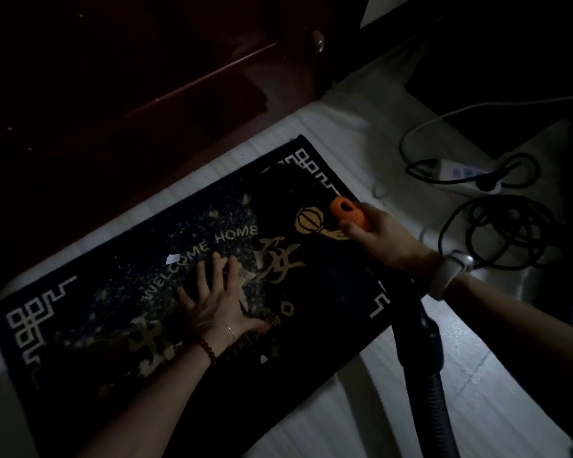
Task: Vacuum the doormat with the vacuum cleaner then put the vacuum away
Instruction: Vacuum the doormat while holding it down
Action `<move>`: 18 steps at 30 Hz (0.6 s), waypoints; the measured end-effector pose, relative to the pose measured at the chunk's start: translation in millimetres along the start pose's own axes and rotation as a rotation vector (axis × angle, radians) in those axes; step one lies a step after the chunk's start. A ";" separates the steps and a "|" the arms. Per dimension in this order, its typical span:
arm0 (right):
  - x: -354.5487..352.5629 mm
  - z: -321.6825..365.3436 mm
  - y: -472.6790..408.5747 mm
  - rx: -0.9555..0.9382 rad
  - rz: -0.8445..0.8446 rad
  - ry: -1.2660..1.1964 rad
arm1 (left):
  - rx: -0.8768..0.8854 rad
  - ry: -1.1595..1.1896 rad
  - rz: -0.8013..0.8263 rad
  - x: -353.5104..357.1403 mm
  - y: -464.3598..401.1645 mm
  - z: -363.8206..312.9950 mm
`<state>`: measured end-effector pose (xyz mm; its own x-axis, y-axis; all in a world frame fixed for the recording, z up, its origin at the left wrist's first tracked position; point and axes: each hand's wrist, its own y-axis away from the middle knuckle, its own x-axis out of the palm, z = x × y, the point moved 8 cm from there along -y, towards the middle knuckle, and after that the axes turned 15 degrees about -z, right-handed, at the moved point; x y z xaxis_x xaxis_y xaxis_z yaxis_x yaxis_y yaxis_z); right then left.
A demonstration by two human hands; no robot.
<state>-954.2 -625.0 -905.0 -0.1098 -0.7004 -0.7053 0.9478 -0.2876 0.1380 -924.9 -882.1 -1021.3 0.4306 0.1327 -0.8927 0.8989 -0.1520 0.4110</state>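
The right hand (374, 233) is curled around the orange handle (348, 211) of the vacuum cleaner, whose black hose (424, 358) runs back under that wrist. Ahead of the grip, a dark shape, possibly the nozzle, rests on the doormat (96, 325). Left of the grip, the left hand (217, 300) presses flat, fingers spread, on the crumb-strewn mat.

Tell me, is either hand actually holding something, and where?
The right hand grips the vacuum's orange handle at its lower end. The left hand holds nothing; it presses flat on the doormat.
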 end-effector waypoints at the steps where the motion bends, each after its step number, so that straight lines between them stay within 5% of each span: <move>1: -8.8 0.6 -9.2 0.041 -0.059 -0.040 | 0.001 0.002 -0.001 0.1 -0.6 0.2; 5: -6.1 3.5 -41.7 0.182 -0.176 -0.106 | 0.020 0.011 0.008 -0.3 -0.2 2.5; 12: 34.7 17.9 16.8 -0.023 0.113 0.023 | -0.007 -0.052 0.009 -0.4 1.5 -0.8; 18: 12.5 13.6 -33.9 0.162 -0.126 -0.064 | 0.023 0.002 0.025 -1.3 3.0 0.1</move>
<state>-991.8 -632.8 -909.1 -0.2486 -0.6909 -0.6788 0.8652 -0.4734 0.1651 -922.8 -882.9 -1019.0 0.4535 0.1303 -0.8817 0.8856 -0.1777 0.4292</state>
